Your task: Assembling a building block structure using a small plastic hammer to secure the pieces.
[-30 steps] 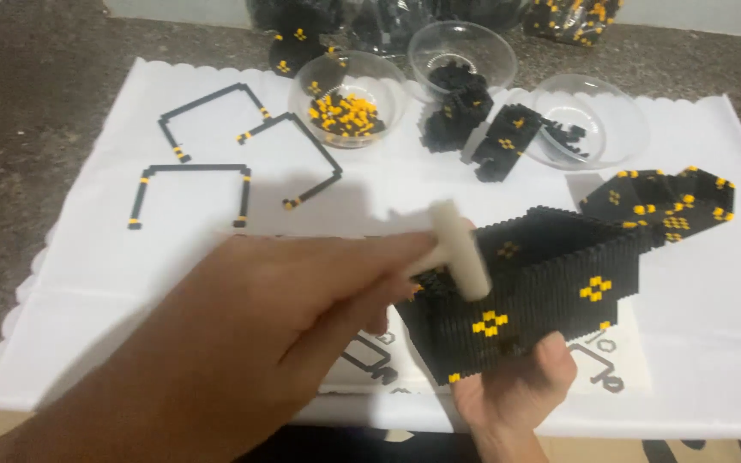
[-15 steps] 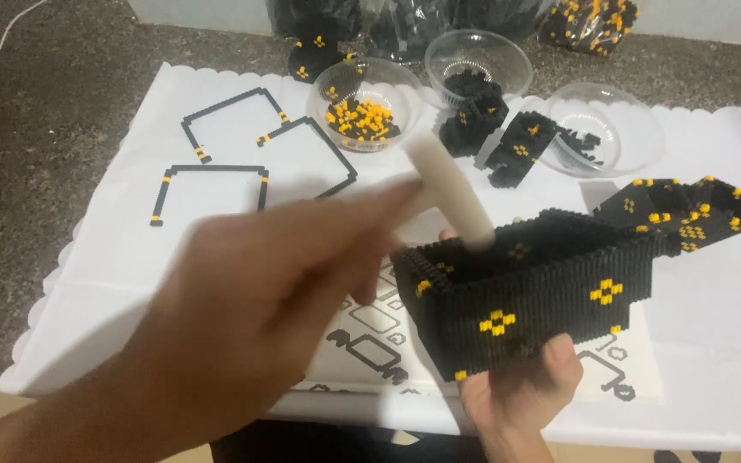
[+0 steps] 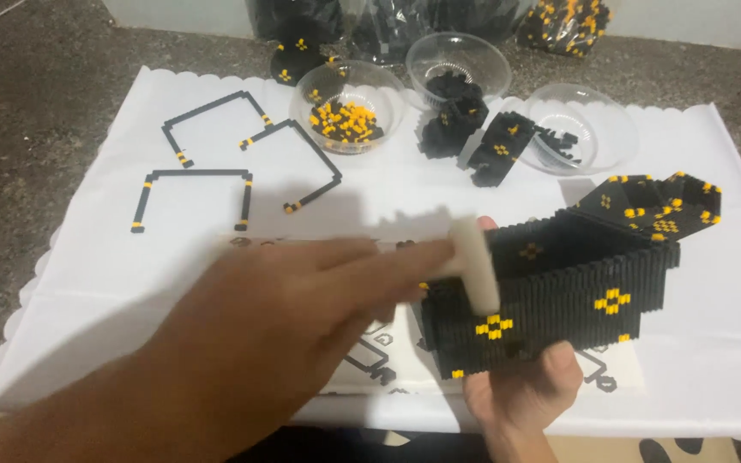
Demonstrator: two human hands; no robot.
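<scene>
My left hand (image 3: 302,300) reaches in from the lower left and grips a small cream-white hammer-like tool (image 3: 473,261). The tool's head rests against the top left corner of a black brick-built box (image 3: 576,291) with small yellow flower patterns. My right hand (image 3: 521,399) holds that box from underneath at its front left, thumb on the front wall. A black panel with yellow patterns (image 3: 653,201) lies behind the box's right end.
A white scalloped cloth (image 3: 87,257) covers the stone table. On it lie thin black frame pieces (image 3: 195,176), three clear bowls (image 3: 388,90) (image 3: 465,50) (image 3: 598,129) with black and yellow bricks, small black sub-assemblies (image 3: 495,150) and a printed instruction sheet (image 3: 379,351). Bags of bricks (image 3: 559,17) stand at the back.
My left hand raised the tool half a second ago and has brought it down onto the box's left corner. The right hand keeps holding the box, which has shifted slightly right.
</scene>
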